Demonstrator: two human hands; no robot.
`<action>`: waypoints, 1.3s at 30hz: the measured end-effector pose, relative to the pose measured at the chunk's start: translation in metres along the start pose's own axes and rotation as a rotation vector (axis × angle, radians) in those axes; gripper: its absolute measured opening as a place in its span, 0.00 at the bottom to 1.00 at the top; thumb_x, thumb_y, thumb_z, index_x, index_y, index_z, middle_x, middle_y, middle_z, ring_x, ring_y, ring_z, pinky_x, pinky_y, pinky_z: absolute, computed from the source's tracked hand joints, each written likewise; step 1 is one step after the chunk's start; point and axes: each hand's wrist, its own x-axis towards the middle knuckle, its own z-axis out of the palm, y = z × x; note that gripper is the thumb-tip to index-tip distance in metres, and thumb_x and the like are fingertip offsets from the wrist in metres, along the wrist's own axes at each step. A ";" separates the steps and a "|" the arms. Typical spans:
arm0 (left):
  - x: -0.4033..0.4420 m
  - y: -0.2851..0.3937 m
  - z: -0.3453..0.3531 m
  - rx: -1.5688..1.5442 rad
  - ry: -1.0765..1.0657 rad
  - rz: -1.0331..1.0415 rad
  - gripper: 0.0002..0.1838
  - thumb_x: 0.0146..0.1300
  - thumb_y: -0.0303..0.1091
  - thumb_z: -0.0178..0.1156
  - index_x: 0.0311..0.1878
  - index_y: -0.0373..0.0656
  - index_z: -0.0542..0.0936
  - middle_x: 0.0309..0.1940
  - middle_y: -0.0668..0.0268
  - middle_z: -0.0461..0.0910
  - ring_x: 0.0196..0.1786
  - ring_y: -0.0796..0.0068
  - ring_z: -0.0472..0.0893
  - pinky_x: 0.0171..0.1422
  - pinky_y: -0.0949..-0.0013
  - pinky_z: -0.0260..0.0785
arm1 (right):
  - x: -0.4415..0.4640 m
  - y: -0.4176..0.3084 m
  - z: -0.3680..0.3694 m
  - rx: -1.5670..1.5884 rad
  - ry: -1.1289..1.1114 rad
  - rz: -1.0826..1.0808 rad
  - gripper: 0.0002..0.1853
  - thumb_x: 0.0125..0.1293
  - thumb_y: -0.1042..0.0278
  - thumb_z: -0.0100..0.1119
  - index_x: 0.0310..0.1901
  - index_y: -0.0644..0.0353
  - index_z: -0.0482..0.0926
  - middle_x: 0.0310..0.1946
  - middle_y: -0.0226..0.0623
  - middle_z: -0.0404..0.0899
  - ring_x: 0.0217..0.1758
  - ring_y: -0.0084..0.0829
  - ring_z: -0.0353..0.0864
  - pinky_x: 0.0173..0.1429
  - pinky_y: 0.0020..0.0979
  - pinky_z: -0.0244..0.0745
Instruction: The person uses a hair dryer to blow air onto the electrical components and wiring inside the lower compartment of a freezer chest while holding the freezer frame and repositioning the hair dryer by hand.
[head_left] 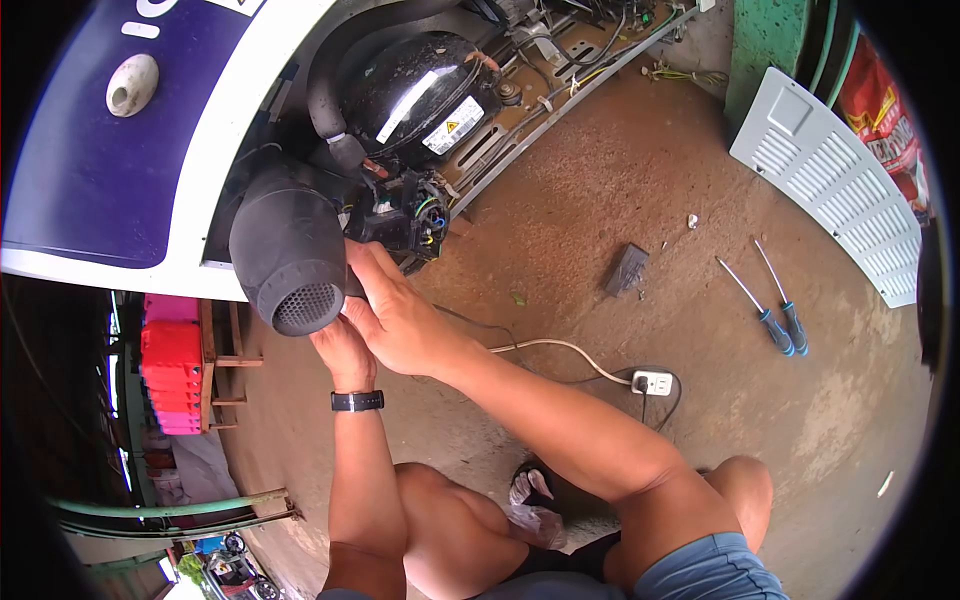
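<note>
A black hair dryer [285,235] is up close to the open machine compartment, its round rear grille facing me. My left hand [342,345], with a dark watch on the wrist, is closed beneath it at the handle. Beside it, my right hand [395,310] is closed at the dryer's side, its fingers partly hidden. Just beyond the hands, an opened terminal part [415,215] shows coloured wires. It adjoins a black compressor [415,95] with a warning label. The dryer's front end and most of its handle are hidden.
A vented metal panel [830,175] leans at the right. Two screwdrivers [775,330], a small black box [627,270] and a white power outlet [652,383] with cords lie on the floor. Red and pink stacked plastic items [172,365] stand at the left.
</note>
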 end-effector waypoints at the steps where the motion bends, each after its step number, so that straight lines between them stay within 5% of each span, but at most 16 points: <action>1: 0.000 0.001 0.001 0.000 0.000 0.000 0.27 0.83 0.45 0.56 0.73 0.35 0.71 0.70 0.58 0.77 0.69 0.64 0.78 0.73 0.59 0.72 | 0.000 0.000 0.000 -0.007 0.001 0.002 0.32 0.73 0.76 0.57 0.77 0.59 0.62 0.62 0.52 0.70 0.68 0.57 0.73 0.70 0.49 0.72; 7: 0.002 -0.006 -0.003 -0.043 0.017 -0.017 0.27 0.84 0.45 0.55 0.74 0.36 0.70 0.71 0.58 0.76 0.70 0.64 0.77 0.75 0.60 0.71 | 0.005 -0.005 -0.003 -0.009 0.014 -0.012 0.32 0.74 0.72 0.58 0.77 0.60 0.62 0.61 0.52 0.70 0.67 0.57 0.71 0.70 0.50 0.71; 9: 0.004 -0.009 -0.005 0.057 -0.019 -0.021 0.37 0.81 0.66 0.49 0.73 0.42 0.64 0.62 0.61 0.75 0.63 0.67 0.79 0.68 0.60 0.75 | 0.007 -0.007 -0.004 -0.029 0.019 -0.018 0.32 0.74 0.71 0.59 0.77 0.60 0.63 0.60 0.52 0.70 0.66 0.56 0.71 0.70 0.50 0.70; 13: 0.008 -0.018 -0.014 0.081 -0.002 -0.039 0.36 0.80 0.67 0.51 0.70 0.43 0.65 0.58 0.63 0.75 0.59 0.69 0.79 0.66 0.61 0.76 | 0.009 -0.009 -0.006 -0.091 0.042 -0.073 0.31 0.74 0.71 0.59 0.76 0.61 0.64 0.57 0.52 0.70 0.63 0.55 0.71 0.69 0.50 0.70; 22: 0.004 -0.009 -0.005 0.046 0.018 -0.020 0.39 0.81 0.65 0.49 0.79 0.43 0.59 0.69 0.58 0.73 0.67 0.65 0.77 0.71 0.59 0.74 | 0.014 -0.020 -0.010 -0.118 0.075 -0.078 0.33 0.71 0.76 0.60 0.77 0.62 0.63 0.59 0.52 0.69 0.64 0.55 0.71 0.69 0.50 0.71; 24: 0.001 -0.005 -0.001 -0.039 0.041 -0.035 0.29 0.87 0.51 0.48 0.78 0.39 0.63 0.74 0.56 0.71 0.76 0.63 0.72 0.82 0.58 0.64 | 0.015 -0.023 -0.014 -0.116 0.071 -0.075 0.33 0.72 0.77 0.60 0.77 0.62 0.63 0.60 0.53 0.69 0.64 0.55 0.71 0.69 0.50 0.71; 30: 0.002 0.000 0.007 -0.040 0.073 -0.006 0.28 0.86 0.45 0.53 0.78 0.37 0.65 0.75 0.57 0.71 0.76 0.63 0.71 0.83 0.57 0.62 | 0.014 -0.030 -0.019 -0.096 0.049 -0.071 0.33 0.72 0.78 0.58 0.77 0.62 0.62 0.61 0.54 0.69 0.66 0.56 0.71 0.70 0.50 0.71; 31: 0.002 0.000 0.006 -0.048 0.073 -0.001 0.28 0.86 0.45 0.53 0.78 0.37 0.65 0.75 0.57 0.71 0.76 0.63 0.71 0.83 0.57 0.62 | 0.013 -0.030 -0.019 -0.087 0.046 -0.066 0.33 0.72 0.79 0.57 0.77 0.62 0.62 0.61 0.54 0.69 0.65 0.57 0.71 0.69 0.50 0.71; 33: 0.003 -0.003 0.001 0.096 0.006 -0.009 0.40 0.82 0.65 0.48 0.82 0.45 0.57 0.78 0.57 0.66 0.77 0.60 0.71 0.79 0.56 0.68 | 0.012 -0.032 -0.018 -0.091 0.043 -0.067 0.33 0.72 0.79 0.57 0.77 0.62 0.62 0.61 0.54 0.69 0.65 0.57 0.71 0.70 0.50 0.70; 39: 0.003 -0.003 0.002 0.024 0.017 -0.017 0.37 0.83 0.61 0.50 0.81 0.45 0.60 0.77 0.59 0.68 0.77 0.62 0.71 0.78 0.57 0.69 | 0.013 -0.032 -0.020 -0.124 0.032 -0.062 0.32 0.73 0.78 0.56 0.78 0.63 0.62 0.62 0.54 0.68 0.66 0.57 0.72 0.72 0.49 0.69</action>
